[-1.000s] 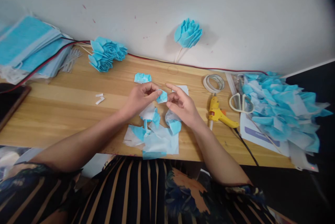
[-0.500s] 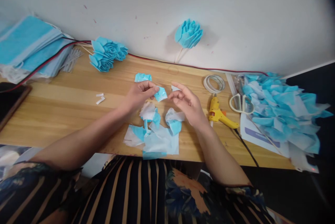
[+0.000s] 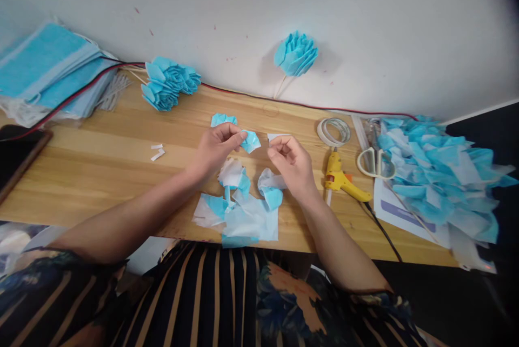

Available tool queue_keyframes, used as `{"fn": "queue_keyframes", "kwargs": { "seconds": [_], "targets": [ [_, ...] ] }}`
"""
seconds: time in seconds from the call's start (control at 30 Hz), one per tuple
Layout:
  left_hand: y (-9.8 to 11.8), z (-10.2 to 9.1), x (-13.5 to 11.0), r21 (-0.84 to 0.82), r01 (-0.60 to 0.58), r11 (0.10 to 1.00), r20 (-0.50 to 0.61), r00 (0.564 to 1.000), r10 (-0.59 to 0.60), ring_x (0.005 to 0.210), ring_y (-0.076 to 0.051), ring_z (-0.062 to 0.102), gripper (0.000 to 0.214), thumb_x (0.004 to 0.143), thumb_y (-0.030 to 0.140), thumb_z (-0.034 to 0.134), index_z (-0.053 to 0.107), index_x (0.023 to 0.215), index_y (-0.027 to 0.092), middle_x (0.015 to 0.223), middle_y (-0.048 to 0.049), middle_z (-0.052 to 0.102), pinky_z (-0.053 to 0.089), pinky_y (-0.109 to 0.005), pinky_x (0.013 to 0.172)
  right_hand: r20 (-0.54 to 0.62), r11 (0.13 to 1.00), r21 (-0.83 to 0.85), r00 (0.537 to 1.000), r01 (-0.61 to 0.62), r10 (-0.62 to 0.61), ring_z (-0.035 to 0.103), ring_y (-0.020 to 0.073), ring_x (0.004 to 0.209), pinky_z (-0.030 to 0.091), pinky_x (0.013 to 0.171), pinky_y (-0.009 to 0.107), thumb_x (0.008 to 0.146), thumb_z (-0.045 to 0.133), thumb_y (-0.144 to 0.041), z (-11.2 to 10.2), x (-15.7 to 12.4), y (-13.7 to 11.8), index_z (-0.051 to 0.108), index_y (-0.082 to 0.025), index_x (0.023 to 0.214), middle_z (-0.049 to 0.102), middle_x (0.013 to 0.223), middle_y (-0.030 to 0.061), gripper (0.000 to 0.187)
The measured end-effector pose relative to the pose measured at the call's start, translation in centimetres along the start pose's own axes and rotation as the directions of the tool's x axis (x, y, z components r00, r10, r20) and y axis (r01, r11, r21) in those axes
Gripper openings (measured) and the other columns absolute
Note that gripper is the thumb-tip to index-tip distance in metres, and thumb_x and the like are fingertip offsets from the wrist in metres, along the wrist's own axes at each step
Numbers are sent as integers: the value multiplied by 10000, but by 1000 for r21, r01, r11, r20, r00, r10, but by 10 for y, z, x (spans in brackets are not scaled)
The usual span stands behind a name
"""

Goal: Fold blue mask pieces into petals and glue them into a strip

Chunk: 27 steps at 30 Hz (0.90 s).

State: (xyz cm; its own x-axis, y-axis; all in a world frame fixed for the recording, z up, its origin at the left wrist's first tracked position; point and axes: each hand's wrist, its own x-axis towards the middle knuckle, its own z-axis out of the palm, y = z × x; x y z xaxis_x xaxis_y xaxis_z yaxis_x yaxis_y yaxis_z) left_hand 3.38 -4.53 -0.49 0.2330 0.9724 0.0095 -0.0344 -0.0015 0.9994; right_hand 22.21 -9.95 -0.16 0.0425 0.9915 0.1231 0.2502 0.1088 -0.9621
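Between the thumb and fingers of my left hand (image 3: 221,144) is a small blue petal (image 3: 251,142) of mask fabric, its free end pointing right. My right hand (image 3: 290,160) is closed in a pinch a short way to the right of it; whatever the fingertips hold is too small to make out. A small white piece (image 3: 275,135) shows just behind those fingers. Behind my left hand lies a folded blue piece (image 3: 224,119). Crumpled blue and white fabric scraps (image 3: 251,220) lie on the table below both hands.
A yellow glue gun (image 3: 334,174), a tape roll (image 3: 333,131), scissors (image 3: 376,163) and a heap of fabric pieces (image 3: 441,174) are at the right. Blue fabric flowers (image 3: 166,83) lie back left; another flower (image 3: 295,54) leans on the wall. Face masks (image 3: 48,66) and a phone (image 3: 20,152) are left.
The fingers of my right hand have drawn together from a looser, spread pose into a pinch. My left hand still holds the blue petal. The whole view has shifted slightly.
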Motion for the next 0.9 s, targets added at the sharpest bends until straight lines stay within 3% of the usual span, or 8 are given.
{"fn": "queue_keyframes", "kwargs": {
  "seconds": [0.07, 0.27, 0.73, 0.9],
  "targets": [
    [-1, 0, 0, -8, -1, 1000, -4, 1000, 1, 636, -125, 554, 328, 757, 487, 761, 635, 729, 186, 652, 8, 608, 451, -268, 651, 34, 999, -42, 999, 6, -4, 566, 129, 700, 458, 680, 289, 871, 629, -306, -1, -1, -2, 640, -212, 823, 640, 760, -11, 106],
    [-6, 4, -2, -30, -2, 1000, 4, 1000, 2, 647, -122, 556, 369, 730, 523, 791, 637, 737, 188, 682, 11, 615, 460, -262, 652, 94, 998, -58, 995, -14, 19, 596, 144, 717, 467, 659, 290, 851, 664, -354, 1, -3, -4, 723, -216, 879, 703, 810, 5, 152],
    [-3, 7, -7, 6, 22, 1000, 89, 996, -22, 617, -101, 498, 294, 733, 436, 756, 617, 761, 178, 691, 20, 592, 391, -239, 579, 46, 994, 47, 994, -103, 101, 476, 113, 616, 370, 551, 260, 821, 677, -374, 0, 0, -2, 656, -207, 763, 556, 670, -27, 178],
    [-5, 7, -4, 143, -36, 989, 39, 999, 31, 657, -118, 532, 226, 733, 386, 719, 631, 735, 178, 691, 12, 617, 419, -256, 643, 62, 987, 76, 989, -141, 136, 437, 105, 596, 350, 543, 257, 815, 674, -373, -1, 0, -4, 620, -211, 733, 518, 652, -34, 190]
  ]
}}
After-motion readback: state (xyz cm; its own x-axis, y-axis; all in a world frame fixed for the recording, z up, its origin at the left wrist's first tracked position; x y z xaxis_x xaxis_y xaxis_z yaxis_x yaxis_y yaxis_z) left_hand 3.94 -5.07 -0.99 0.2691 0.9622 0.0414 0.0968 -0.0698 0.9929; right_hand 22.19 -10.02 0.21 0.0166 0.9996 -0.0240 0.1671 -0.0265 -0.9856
